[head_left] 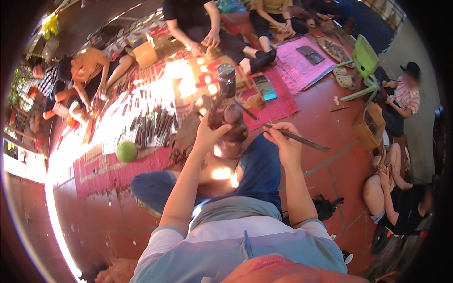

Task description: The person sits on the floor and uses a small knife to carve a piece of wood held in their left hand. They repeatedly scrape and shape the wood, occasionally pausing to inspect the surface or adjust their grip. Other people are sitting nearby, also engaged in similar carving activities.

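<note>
My left hand (207,137) is closed round a brown carved wooden figure (233,127) with rounded forms, held above my crossed legs. The thumb lies across its front, and the hand hides part of its left side. My right hand (287,141), just right of the figure and apart from it, pinches a slim dark carving chisel (304,140). One end of the chisel points toward the figure; the other sticks out to the right past the hand. A dark shiny cylinder (227,80) stands beyond the figure.
Several chisels (153,127) lie on a sunlit cloth at left, near a green round fruit (126,151). A phone (264,88) rests on the red mat (283,111). A green chair (364,59) stands at right. Several people sit around, one working close ahead (193,28).
</note>
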Demonstrator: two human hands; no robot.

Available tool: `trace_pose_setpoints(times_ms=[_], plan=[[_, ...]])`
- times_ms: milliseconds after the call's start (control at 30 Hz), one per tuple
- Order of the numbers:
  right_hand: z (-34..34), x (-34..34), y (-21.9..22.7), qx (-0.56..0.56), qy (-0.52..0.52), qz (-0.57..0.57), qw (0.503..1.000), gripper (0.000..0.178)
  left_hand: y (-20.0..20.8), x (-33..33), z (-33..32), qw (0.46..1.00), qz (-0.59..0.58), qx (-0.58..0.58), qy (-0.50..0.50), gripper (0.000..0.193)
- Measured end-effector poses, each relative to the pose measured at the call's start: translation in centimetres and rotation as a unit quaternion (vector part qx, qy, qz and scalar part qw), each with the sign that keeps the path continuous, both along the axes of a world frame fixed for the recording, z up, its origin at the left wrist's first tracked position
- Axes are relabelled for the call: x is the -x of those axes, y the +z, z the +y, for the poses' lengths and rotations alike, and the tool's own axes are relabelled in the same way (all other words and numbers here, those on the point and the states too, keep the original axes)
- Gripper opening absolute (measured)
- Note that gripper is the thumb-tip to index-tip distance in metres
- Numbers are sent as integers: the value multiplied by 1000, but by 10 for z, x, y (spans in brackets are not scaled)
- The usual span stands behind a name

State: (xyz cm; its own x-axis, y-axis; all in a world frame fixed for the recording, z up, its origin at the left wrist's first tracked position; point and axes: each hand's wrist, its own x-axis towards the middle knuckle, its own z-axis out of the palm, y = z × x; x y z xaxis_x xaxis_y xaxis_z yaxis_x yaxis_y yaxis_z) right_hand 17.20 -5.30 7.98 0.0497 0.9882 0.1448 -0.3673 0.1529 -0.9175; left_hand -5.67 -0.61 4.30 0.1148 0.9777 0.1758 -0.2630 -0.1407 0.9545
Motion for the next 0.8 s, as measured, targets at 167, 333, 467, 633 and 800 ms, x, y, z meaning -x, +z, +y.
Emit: trace_pose_setpoints(times_ms=[167, 333, 467, 633, 800], plan=[[13, 11, 34, 12, 69, 0, 998, 11, 4, 13, 10, 999, 49, 8, -3, 37], [19, 5, 34, 57, 56, -82, 993, 12, 2, 22, 3, 996, 79, 30, -1, 48], [21, 0, 32, 51, 24, -102, 993, 10, -10, 29, -14, 990, 64, 120, -20, 56], [27, 15, 59, 47, 48, -78, 995, 8, -31, 28, -32, 986, 52, 156, 10, 51], [40, 31, 56, -35, 114, -103, 987, 6, -28, 15, -22, 997, 40, 71, 13, 43]])
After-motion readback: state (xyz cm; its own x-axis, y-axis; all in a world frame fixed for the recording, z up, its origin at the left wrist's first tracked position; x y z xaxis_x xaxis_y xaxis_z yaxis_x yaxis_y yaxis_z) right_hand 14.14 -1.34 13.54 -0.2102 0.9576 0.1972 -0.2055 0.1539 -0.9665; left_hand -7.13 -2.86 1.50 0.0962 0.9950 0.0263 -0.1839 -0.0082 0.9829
